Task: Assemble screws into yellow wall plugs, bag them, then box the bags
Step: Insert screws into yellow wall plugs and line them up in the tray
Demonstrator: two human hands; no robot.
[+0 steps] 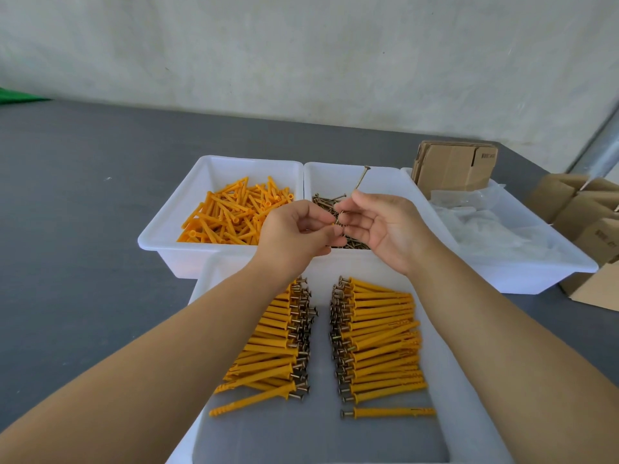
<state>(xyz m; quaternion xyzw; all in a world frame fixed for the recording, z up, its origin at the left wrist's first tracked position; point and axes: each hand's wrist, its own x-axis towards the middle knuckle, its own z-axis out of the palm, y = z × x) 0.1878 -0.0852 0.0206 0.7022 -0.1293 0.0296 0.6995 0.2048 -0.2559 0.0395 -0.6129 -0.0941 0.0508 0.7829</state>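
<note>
Two hands up at 12 o'clock over the screw bin (385,177): our left hand (294,234) pinches a plug, right hand (385,226) pinches a screw (361,177). Risk: tip misses the plug mouth, screw drops among loose ones.

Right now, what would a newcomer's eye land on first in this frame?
Probably the two rows of yellow plugs with screws in the near tray, their heads facing the middle gap. Next, the left hand and right hand meeting above the screw bin, a screw sticking up from the right hand. The bin of loose yellow plugs sits far left.
</note>
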